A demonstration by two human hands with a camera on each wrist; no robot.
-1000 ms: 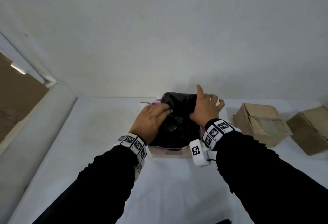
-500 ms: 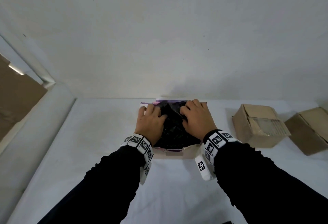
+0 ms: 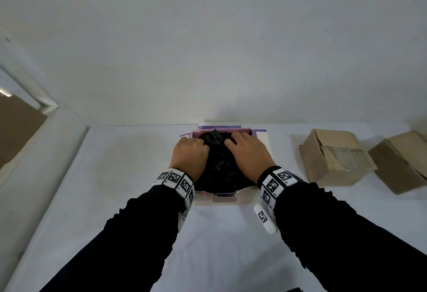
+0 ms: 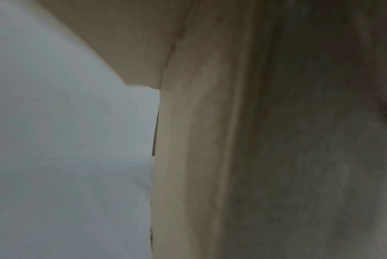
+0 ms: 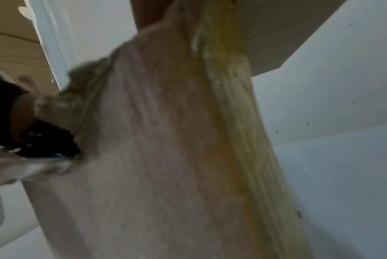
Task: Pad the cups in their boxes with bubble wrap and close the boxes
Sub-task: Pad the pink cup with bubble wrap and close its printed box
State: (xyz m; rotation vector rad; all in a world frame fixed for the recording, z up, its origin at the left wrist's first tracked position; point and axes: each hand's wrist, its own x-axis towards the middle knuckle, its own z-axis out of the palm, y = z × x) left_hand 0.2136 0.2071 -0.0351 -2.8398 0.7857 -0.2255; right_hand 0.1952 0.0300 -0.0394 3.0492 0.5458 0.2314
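An open box point(image 3: 225, 199) with a purple-pink lining stands in the middle of the white table point(image 3: 115, 176) in the head view. Black bubble wrap point(image 3: 219, 167) fills it, and any cup beneath is hidden. My left hand point(image 3: 189, 155) presses on the wrap's left side, its fingertips dipping down by the far left corner. My right hand point(image 3: 249, 155) lies flat on the wrap's right side, fingers pointing to the far wall of the box. Both wrist views are blurred close-ups of the box's cardboard wall point(image 4: 210, 157) point(image 5: 165, 157).
Two brown cardboard boxes point(image 3: 335, 157) point(image 3: 402, 160) sit on the table to the right, the nearer one with its flaps closed. A white wall point(image 3: 208, 49) rises right behind the open box. The table's left side meets a pale ledge point(image 3: 34, 164).
My right hand came down from the raised wrap onto it. Both hands slid forward and pushed the black wrap lower into the box, flattening its bulge.
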